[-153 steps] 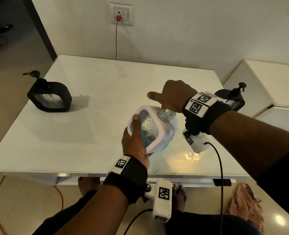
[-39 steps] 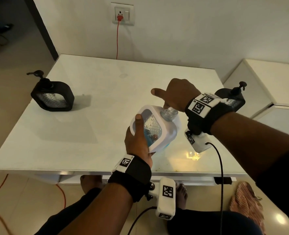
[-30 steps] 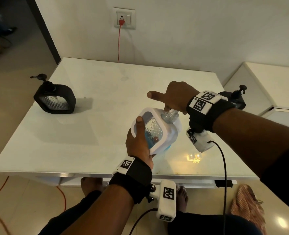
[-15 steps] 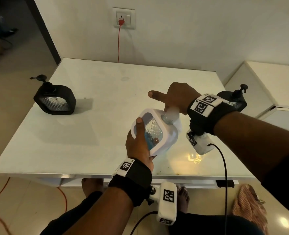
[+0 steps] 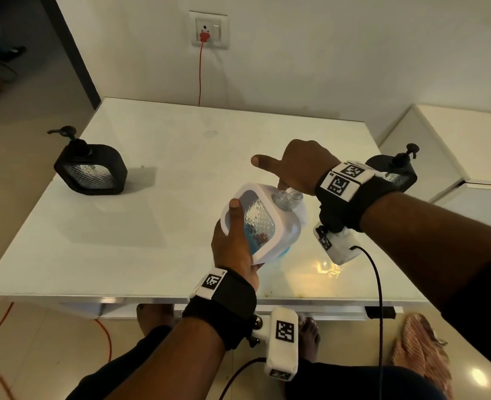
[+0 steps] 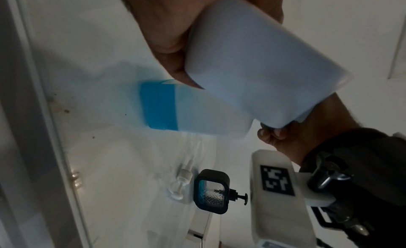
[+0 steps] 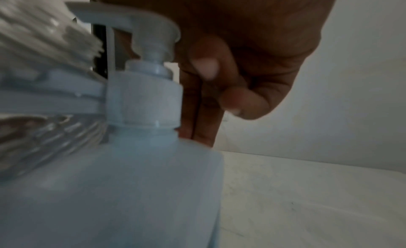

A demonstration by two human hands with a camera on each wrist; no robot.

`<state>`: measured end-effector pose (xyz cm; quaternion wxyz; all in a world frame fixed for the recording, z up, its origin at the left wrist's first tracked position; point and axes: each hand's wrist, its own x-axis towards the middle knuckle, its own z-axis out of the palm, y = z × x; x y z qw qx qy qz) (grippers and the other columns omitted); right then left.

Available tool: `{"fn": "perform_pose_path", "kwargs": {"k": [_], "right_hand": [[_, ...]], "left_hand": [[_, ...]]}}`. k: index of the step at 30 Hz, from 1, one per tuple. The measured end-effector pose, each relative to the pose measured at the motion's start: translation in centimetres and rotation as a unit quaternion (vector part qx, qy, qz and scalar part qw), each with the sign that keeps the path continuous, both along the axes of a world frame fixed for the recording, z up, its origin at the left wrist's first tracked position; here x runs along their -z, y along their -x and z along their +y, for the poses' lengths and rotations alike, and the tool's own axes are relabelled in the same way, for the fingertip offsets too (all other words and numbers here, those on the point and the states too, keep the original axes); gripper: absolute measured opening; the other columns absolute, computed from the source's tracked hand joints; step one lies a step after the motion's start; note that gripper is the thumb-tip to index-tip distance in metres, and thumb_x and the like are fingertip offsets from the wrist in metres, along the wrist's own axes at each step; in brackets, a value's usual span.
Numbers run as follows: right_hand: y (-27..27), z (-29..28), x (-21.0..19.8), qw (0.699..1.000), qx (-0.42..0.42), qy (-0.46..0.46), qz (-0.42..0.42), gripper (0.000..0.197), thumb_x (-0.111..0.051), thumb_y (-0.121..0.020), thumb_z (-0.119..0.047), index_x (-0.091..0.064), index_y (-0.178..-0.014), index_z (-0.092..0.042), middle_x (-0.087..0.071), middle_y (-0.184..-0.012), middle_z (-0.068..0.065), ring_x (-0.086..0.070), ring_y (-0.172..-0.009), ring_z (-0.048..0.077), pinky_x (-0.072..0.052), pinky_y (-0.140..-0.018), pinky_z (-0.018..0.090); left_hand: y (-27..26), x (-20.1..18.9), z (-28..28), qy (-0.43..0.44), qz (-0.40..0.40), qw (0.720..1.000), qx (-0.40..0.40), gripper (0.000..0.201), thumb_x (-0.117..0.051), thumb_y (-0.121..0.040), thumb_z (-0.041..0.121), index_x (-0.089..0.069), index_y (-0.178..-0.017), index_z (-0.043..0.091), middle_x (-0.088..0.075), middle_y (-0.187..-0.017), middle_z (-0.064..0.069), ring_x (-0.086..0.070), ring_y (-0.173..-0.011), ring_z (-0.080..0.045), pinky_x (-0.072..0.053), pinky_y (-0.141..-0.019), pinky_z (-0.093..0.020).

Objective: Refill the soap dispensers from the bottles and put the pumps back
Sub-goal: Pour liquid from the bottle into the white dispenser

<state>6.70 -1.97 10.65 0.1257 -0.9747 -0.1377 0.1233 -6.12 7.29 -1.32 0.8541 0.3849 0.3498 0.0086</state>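
My left hand (image 5: pixel 232 243) grips a white-framed soap dispenser (image 5: pixel 255 223) and holds it tilted above the table, its open clear neck (image 5: pixel 284 197) turned toward my right hand. Behind it stands a translucent refill bottle (image 5: pixel 291 235) with blue liquid low in it (image 6: pixel 158 107). My right hand (image 5: pixel 302 168) sits on the bottle's white pump head (image 7: pixel 140 24), fingers curled and one finger pointing left. In the right wrist view the pump's nozzle points at the dispenser's threaded neck (image 7: pixel 54 98). A loose white pump (image 6: pixel 182 182) lies on the table.
A black dispenser (image 5: pixel 91 171) with its pump on stands at the table's left edge. Another black dispenser (image 5: pixel 394 171) stands at the right edge behind my right wrist. A white cabinet (image 5: pixel 454 134) is beside the table. The front edge (image 5: pixel 152 295) is close to my left wrist.
Both hands keep the same hold on the dispenser and the pump head. Only the head view has shifted slightly.
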Motion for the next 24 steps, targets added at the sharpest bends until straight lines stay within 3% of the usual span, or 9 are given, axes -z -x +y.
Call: {"fn": "perform_pose_path", "kwargs": {"k": [2,5,7,9,12,14,16,20,24], "right_hand": [[0.5,0.2,-1.0,1.000,-0.002,0.009,0.016,0.088,-0.034,-0.087,-0.084,-0.070,-0.070,-0.006,-0.059,-0.042,-0.006,-0.057,-0.049,0.016,-0.047,-0.063,0.030],[0.9,0.4,-2.0,0.998,0.010,0.009,0.060,0.092,-0.026,-0.087,-0.085,-0.069,-0.074,-0.005,-0.053,-0.034,-0.009,-0.059,-0.044,0.019,-0.053,-0.067,0.031],[0.9,0.5,-2.3,0.996,0.014,-0.004,0.089,0.096,-0.024,-0.083,-0.089,-0.071,-0.079,-0.005,-0.059,-0.039,-0.008,-0.067,-0.049,0.024,-0.060,-0.073,0.034],[1.0,0.5,-2.4,0.993,0.013,-0.014,0.112,0.095,-0.025,-0.080,-0.089,-0.072,-0.078,-0.007,-0.063,-0.044,-0.005,-0.072,-0.056,0.026,-0.061,-0.075,0.036],[0.9,0.5,-2.6,0.993,0.021,-0.035,0.112,0.103,-0.020,-0.072,-0.094,-0.076,-0.079,-0.007,-0.072,-0.058,0.000,-0.073,-0.064,0.025,-0.060,-0.072,0.036],[0.8,0.6,-2.7,0.994,0.030,-0.042,0.100,0.102,-0.020,-0.079,-0.091,-0.077,-0.085,-0.007,-0.074,-0.069,-0.003,-0.073,-0.075,0.024,-0.055,-0.068,0.034],[1.1,0.8,-2.7,0.993,0.035,-0.040,0.101,0.099,-0.020,-0.083,-0.088,-0.077,-0.091,-0.007,-0.074,-0.078,-0.003,-0.070,-0.083,0.023,-0.053,-0.074,0.035],[1.8,0.8,-2.1,0.992,0.040,-0.060,0.108,0.101,-0.018,-0.087,-0.085,-0.074,-0.101,-0.003,-0.074,-0.097,0.006,-0.064,-0.083,0.022,-0.053,-0.084,0.039],[1.8,0.8,-1.7,0.988,0.054,-0.088,0.116,0.098,-0.019,-0.089,-0.084,-0.074,-0.095,-0.003,-0.073,-0.090,0.002,-0.065,-0.086,0.022,-0.054,-0.092,0.044]], "left_hand": [[-0.1,-0.1,0.1,0.000,-0.005,1.000,0.005,0.058,-0.062,-0.088,0.071,-0.059,-0.137,0.040,-0.069,-0.132,-0.004,-0.067,-0.117,-0.033,-0.061,-0.092,-0.059],[-0.2,-0.4,0.1,-0.009,-0.011,1.000,0.011,0.063,-0.063,-0.084,0.074,-0.058,-0.138,0.041,-0.068,-0.134,-0.003,-0.066,-0.119,-0.033,-0.060,-0.093,-0.060],[-0.2,-0.6,0.2,-0.008,-0.012,1.000,0.011,0.068,-0.063,-0.080,0.076,-0.057,-0.139,0.042,-0.067,-0.134,-0.003,-0.066,-0.119,-0.032,-0.060,-0.094,-0.059],[-0.2,-0.7,0.2,-0.011,-0.012,1.000,0.015,0.060,-0.061,-0.087,0.072,-0.057,-0.139,0.042,-0.067,-0.134,-0.002,-0.066,-0.118,-0.031,-0.061,-0.093,-0.057],[-0.2,-0.8,0.2,-0.013,-0.011,1.000,0.019,0.053,-0.058,-0.093,0.068,-0.056,-0.138,0.042,-0.067,-0.132,-0.001,-0.066,-0.118,-0.030,-0.062,-0.091,-0.053],[-0.2,-1.1,0.2,-0.010,-0.014,1.000,0.021,0.053,-0.058,-0.092,0.068,-0.056,-0.138,0.042,-0.067,-0.133,-0.002,-0.066,-0.118,-0.030,-0.062,-0.091,-0.053],[-0.2,-1.3,0.1,-0.003,-0.016,1.000,0.016,0.056,-0.060,-0.090,0.069,-0.057,-0.138,0.041,-0.068,-0.133,-0.002,-0.066,-0.118,-0.031,-0.062,-0.092,-0.055],[0.0,-1.4,0.0,-0.003,-0.018,1.000,0.015,0.064,-0.061,-0.083,0.073,-0.060,-0.136,0.039,-0.069,-0.131,-0.003,-0.067,-0.117,-0.031,-0.064,-0.084,-0.049],[0.2,-1.3,0.2,-0.007,-0.003,1.000,0.014,0.053,-0.059,-0.092,0.068,-0.059,-0.136,0.039,-0.069,-0.130,-0.003,-0.067,-0.116,-0.031,-0.064,-0.086,-0.051]]}}
